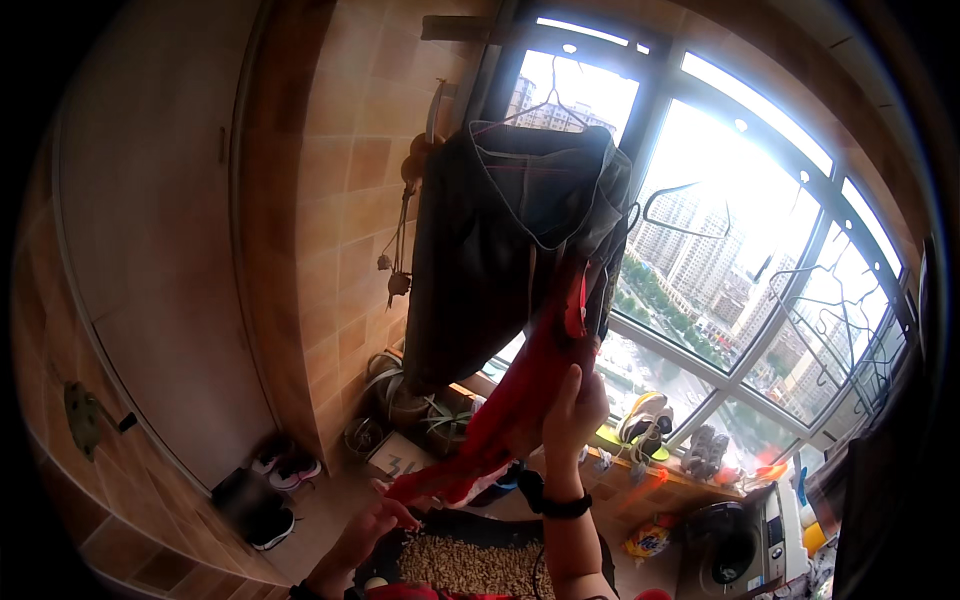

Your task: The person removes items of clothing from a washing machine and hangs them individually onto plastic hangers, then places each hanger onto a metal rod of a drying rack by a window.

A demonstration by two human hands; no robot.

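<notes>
A long red cloth garment (495, 409) is stretched slantwise in front of me. My right hand (577, 412), with a black band on its wrist, grips its upper part. At the lower end, the fingers of my left hand (379, 517) pinch the edge. Behind the red cloth hangs a dark garment (480, 277) with a pale-trimmed opening, on a wire hanger (553, 97) before the window. The red cloth's upper end overlaps the dark garment, and I cannot tell whether they touch. Below my hands lies a spread of what look like unshelled peanuts (465, 562) on something black.
Bare hangers (832, 322) dangle by the window (720, 285) at right. Sneakers (645, 420) rest on the sill, potted plants (450, 424) below it. A front-loading washing machine (776, 536) and a detergent bag (649, 536) stand lower right. Shoes (274, 529) lie near the door (165, 240).
</notes>
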